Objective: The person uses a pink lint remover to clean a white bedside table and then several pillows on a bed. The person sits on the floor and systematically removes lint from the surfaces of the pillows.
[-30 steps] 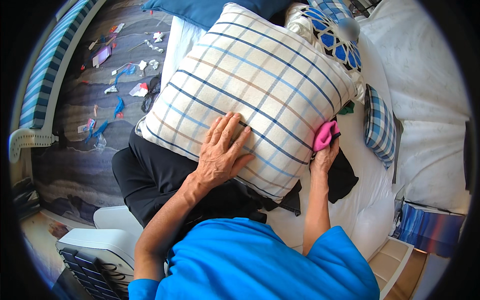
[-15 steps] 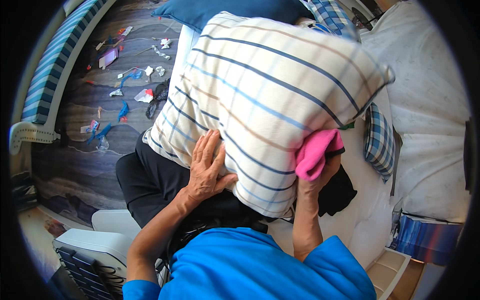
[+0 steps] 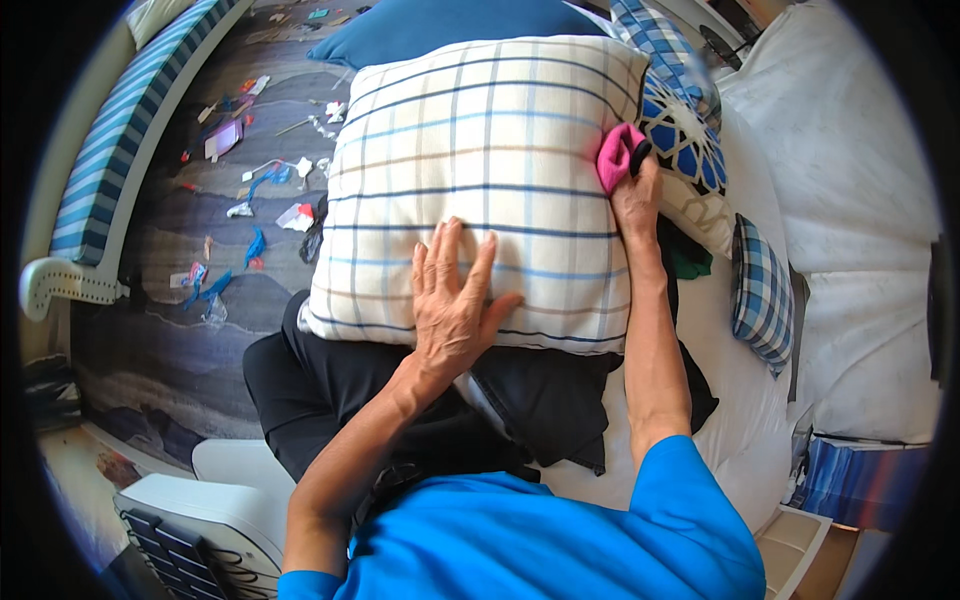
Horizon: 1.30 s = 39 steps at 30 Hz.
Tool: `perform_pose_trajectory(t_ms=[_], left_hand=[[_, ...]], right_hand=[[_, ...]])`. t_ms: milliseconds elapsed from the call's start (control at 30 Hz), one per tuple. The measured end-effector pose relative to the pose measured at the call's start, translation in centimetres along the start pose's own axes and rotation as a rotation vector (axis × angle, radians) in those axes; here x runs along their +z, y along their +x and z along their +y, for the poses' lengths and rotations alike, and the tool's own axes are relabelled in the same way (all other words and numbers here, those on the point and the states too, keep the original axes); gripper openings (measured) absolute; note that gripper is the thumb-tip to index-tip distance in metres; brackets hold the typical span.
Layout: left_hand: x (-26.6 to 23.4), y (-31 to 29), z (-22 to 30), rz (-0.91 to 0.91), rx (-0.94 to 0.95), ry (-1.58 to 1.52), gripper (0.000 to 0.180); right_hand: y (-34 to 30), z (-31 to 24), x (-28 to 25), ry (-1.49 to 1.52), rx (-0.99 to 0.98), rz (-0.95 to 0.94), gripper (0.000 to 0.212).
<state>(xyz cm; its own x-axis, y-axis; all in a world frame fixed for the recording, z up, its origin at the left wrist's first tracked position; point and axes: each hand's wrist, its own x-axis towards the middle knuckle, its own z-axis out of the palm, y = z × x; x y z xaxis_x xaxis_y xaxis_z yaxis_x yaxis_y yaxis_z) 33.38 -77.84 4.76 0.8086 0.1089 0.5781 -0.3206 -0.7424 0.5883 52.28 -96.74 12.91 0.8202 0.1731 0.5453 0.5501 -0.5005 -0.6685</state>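
Note:
A cream pillow (image 3: 480, 150) with blue, grey and tan checks lies across my lap, its broad face up. My left hand (image 3: 450, 305) rests on its lower middle, fingers spread and holding nothing. At the pillow's right edge, my right hand (image 3: 636, 200) is closed on a bright pink cloth (image 3: 617, 158) with a dark edge. The cloth touches the pillow's side; whether these fingers also grip the pillow I cannot tell. Dark folded clothing (image 3: 550, 400) shows below the pillow, and a dark green cloth (image 3: 685, 250) lies beside my right forearm.
Behind the pillow is a large blue cushion (image 3: 430, 30). To the right lie a blue-and-white patterned cushion (image 3: 685, 135) and a checked cushion (image 3: 762, 295) on a white sheet (image 3: 740, 430). Scraps of litter (image 3: 225, 138) dot the floor at left, near a striped bench (image 3: 105, 190).
The pillow has come down from a tilted pose to lie flatter and squarer. My right hand has moved away from me along its side with the pink cloth; my left hand has slid slightly right.

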Motion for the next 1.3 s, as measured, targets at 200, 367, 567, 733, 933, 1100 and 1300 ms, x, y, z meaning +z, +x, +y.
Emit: perform_pose_trajectory(t_ms=[200,367,567,733,933,1100,1300], left_hand=[[2.3,-1.1,0.0,-0.193,-0.001,0.146,0.074],[2.6,-1.8,0.0,-0.223,0.062,0.189,0.074],[2.1,-1.4,-0.2,-0.226,0.074,0.235,0.074],[2.6,-1.3,0.0,-0.243,0.062,0.237,0.072],[2.1,-1.8,-0.2,-0.263,0.064,0.244,0.074],[2.6,-2.0,-0.1,-0.234,0.071,0.225,0.074],[2.2,-1.5,-0.3,-0.234,0.066,0.251,0.073]], right_hand=[[-9.9,3.5,-0.2,-0.231,0.082,0.079,0.028],[-16.4,1.1,-1.7,-0.362,0.250,0.202,0.026],[-5.7,2.4,0.8,-0.140,0.113,0.258,0.019],[-1.9,4.6,1.3,-0.165,0.054,0.302,0.018],[-12.4,3.2,-2.0,-0.233,0.196,0.113,0.019],[-19.1,0.3,-3.1,-0.203,0.454,0.181,0.018],[-9.0,2.6,-1.2,-0.118,0.212,0.313,0.015]])
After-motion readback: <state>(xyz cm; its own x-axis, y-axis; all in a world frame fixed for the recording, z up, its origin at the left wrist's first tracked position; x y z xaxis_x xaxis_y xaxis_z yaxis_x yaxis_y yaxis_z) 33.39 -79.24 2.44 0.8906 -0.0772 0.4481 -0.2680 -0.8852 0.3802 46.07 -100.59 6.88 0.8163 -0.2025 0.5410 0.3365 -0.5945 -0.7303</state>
